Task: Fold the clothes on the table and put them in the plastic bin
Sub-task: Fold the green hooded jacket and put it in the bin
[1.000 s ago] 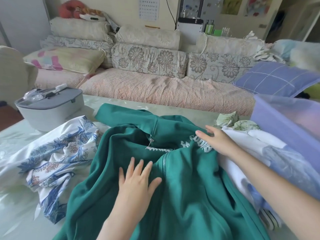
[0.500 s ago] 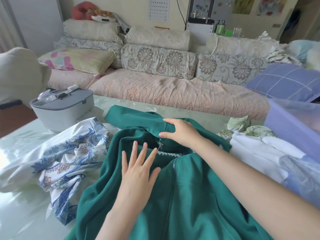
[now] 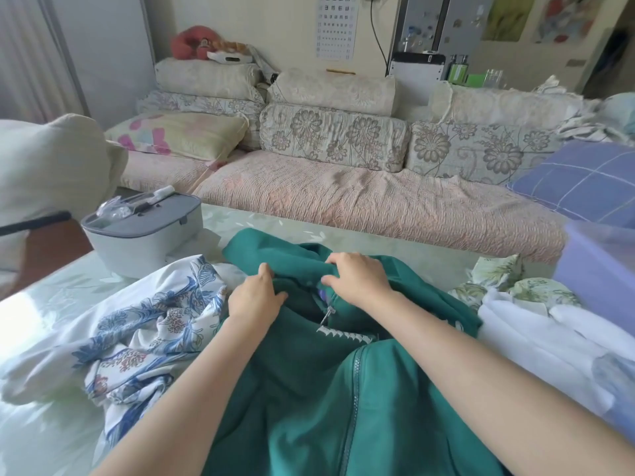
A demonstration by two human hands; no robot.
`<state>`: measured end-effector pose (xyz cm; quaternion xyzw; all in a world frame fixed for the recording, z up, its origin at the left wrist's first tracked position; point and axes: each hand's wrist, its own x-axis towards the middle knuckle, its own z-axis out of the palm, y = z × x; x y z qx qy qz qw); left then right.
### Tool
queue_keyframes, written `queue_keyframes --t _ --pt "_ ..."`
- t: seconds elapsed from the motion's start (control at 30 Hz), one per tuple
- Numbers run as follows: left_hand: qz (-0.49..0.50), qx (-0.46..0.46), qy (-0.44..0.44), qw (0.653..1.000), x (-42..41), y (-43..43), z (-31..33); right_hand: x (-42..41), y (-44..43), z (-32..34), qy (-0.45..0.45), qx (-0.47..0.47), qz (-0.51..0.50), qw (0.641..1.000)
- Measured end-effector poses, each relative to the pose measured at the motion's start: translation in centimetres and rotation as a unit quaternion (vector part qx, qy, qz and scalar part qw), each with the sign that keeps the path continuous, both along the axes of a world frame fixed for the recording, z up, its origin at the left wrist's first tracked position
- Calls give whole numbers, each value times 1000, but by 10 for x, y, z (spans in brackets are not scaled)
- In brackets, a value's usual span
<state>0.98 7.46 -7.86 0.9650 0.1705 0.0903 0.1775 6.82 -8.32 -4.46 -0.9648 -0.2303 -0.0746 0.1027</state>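
Observation:
A green zip-up hoodie (image 3: 309,400) lies spread across the table in front of me, its hood at the far end. My left hand (image 3: 256,298) grips the hood fabric at the collar's left side. My right hand (image 3: 357,280) grips the hood's edge just right of it, fingers curled over the cloth. A white garment with a blue floral print (image 3: 144,324) lies crumpled to the left. White clothes (image 3: 549,341) and a green leaf-print piece (image 3: 498,276) are piled to the right. The translucent purple plastic bin (image 3: 601,269) stands at the right edge.
A grey lidded box (image 3: 144,231) stands on the table (image 3: 44,293) at the far left. Behind the table runs a sofa (image 3: 343,194) with floral cushions and a blue checked pillow (image 3: 577,180). A pale chair back (image 3: 51,166) is at the left.
My left hand left the hoodie's chest and moved forward to grip the hood. My right hand moved left from the hoodie's right side to the hood and closed on it.

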Motion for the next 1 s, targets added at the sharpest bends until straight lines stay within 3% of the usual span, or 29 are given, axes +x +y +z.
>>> queue_keyframes --t 0.1,0.23,0.3,0.37,0.43,0.47,0.53,0.6,0.7,0.77,0.87,1.0 --pt "2 -43 -85 995 0 2 9 14 -9 9 -59 94 -77 991" --pt "60 -116 -238 962 -6 18 43 54 -51 34 -86 233 -255 934" --pt "118 -150 -223 956 -11 33 51 72 -80 33 -72 233 -318 916" --pt "138 -94 -105 980 -17 42 47 85 -103 18 32 163 -342 925" --pt "108 47 34 992 -20 42 41 90 -112 -2 176 39 -332 926" --pt "87 94 48 991 -18 40 40 91 -112 -8 198 -18 -317 928" --pt "42 80 -1 996 -5 34 45 89 -103 -10 141 -38 -273 951" --pt "-9 16 -40 999 18 23 49 83 -85 -5 79 1 -191 978" --pt "-50 12 17 999 51 7 42 78 -53 -6 171 103 -94 975" --pt "-52 39 91 994 65 5 35 78 -36 -15 212 63 -70 973" --pt "-53 50 162 984 77 8 27 72 -29 -23 183 -80 -39 979" --pt "-44 29 101 993 80 11 21 59 -42 -32 189 -78 -3 979"
